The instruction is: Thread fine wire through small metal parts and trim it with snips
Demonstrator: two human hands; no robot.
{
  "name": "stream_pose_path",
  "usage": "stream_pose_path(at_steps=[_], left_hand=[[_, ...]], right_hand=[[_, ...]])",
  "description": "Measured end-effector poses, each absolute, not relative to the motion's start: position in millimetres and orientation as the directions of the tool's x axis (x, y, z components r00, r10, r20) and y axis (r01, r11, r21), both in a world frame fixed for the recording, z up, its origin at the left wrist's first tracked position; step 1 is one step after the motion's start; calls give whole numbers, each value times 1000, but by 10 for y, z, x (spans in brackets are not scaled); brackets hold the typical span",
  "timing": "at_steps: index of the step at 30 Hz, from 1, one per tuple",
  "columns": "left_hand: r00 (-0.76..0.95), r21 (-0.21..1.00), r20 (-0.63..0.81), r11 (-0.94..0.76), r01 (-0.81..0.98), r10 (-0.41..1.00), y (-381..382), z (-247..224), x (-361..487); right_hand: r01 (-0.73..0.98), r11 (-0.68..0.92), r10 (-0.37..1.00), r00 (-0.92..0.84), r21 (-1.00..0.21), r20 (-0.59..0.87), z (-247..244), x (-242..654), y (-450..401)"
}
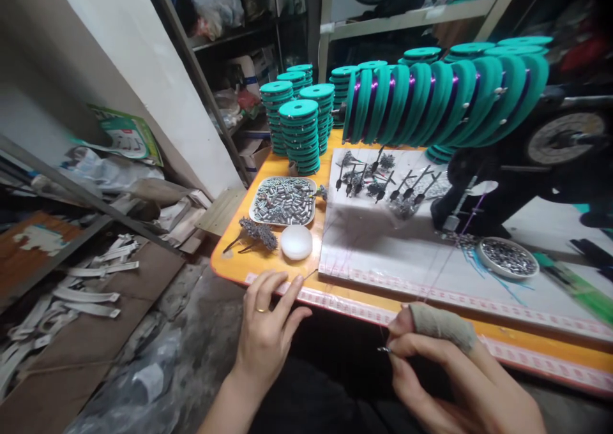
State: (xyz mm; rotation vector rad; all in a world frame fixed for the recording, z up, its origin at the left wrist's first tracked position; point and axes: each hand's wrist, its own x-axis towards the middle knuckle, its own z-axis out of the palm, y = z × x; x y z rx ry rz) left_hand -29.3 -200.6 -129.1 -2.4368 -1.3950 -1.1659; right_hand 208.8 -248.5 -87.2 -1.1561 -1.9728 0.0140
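Table (230,258) behind hands (265,332), tiny piece (384,350) indistinct

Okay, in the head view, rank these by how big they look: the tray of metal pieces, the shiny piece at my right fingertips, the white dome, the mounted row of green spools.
1. Row of green spools
2. Tray
3. White dome
4. Shiny piece

Tray (281,224) between spool stacks (299,137) and bowl (296,242) (board (354,246) to right).
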Motion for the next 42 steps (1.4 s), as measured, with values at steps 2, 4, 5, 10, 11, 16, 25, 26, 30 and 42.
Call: stream_pose_path(at_steps=[2, 4, 5, 10, 11, 16, 25, 26, 30, 42], left_hand=[[291, 278, 706, -630, 725, 645, -1983, -1285, -394], [293, 279, 734, -666, 692, 612, -1983, -1243, -471], [290, 278, 747, -677, 681, 598, -1999, -1206, -488], [205, 443, 768, -735, 513, 606, -2231, -924, -283], [192, 499, 761, -748, 439, 620, -2277, -873, -200], [222, 794, 552, -588, 153, 804, -2327, -740, 170], [307, 853, 463, -512, 102, 832, -2246, -661, 544], [307, 877, 446, -480, 41, 841, -2250, -657, 574], [281, 938, 345, -316, -144, 895, -2261, -687, 624], [519, 1000, 30, -21, -22, 854, -2386, -960, 636]], right_hand=[[729, 562, 737, -225, -392, 637, -878, 2089, -2485], [728, 562, 728, -211, -392, 652, -879, 2090, -2484], [725, 564, 723, -202, -396, 660, -878, 2090, -2485], [717, 532, 756, -162, -450, 634, -875, 2077, -2495], [707, 517, 767, -134, -482, 627, -878, 2070, -2498], [568, 430, 829, 59, -702, 556, -898, 2045, -2526], [459, 332, 827, 278, -824, 488, -899, 2116, -2582], [476, 336, 824, 269, -813, 499, -900, 2116, -2580], [508, 367, 819, 221, -780, 529, -904, 2113, -2579], [419, 305, 859, 267, -855, 437, -878, 2141, -2558]])
